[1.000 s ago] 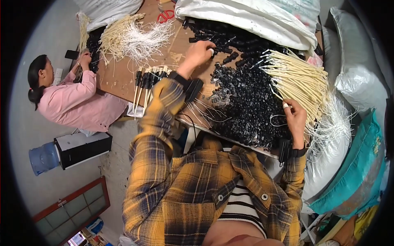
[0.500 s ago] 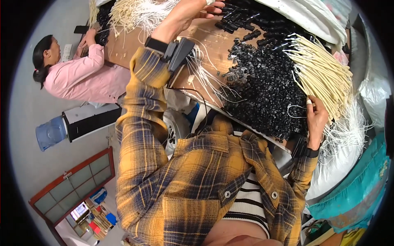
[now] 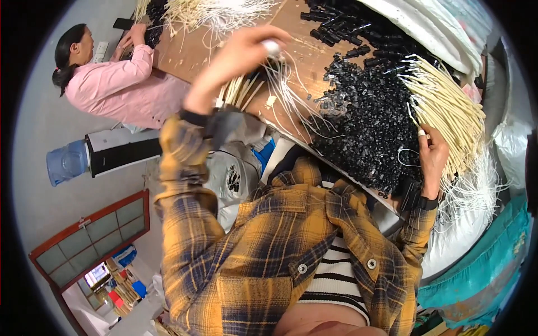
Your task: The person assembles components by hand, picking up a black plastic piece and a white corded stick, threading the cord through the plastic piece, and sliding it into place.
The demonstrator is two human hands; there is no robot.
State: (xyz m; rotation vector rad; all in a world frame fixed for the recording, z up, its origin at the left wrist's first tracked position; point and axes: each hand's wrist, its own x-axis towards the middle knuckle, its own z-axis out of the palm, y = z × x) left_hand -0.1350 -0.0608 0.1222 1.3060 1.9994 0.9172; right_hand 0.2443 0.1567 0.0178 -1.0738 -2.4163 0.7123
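My left hand (image 3: 244,53) is raised over the left part of the table, its fingers curled and smeared by motion, with white tape on one digit. Whether anything is in it cannot be told. Beneath it lies a small bundle of thin white cords (image 3: 288,92), with cream tubes (image 3: 242,92) alongside. My right hand (image 3: 433,157) is closed at the near edge of a large bundle of cream cords (image 3: 445,109), thumb and finger pinching one cream cord. A white loop (image 3: 407,157) shows beside that hand. Small black plastic parts (image 3: 370,123) lie heaped between my hands.
Longer black plastic pieces (image 3: 336,33) lie at the back, beside a white sack (image 3: 428,28). More pale cords (image 3: 218,14) cover the far left. A person in pink (image 3: 112,78) works at the left table edge. A teal sack (image 3: 482,274) stands at right.
My left hand has come back from the black pieces at the rear, moving left and nearer to me, over the white cords. My right hand stays almost where it was.
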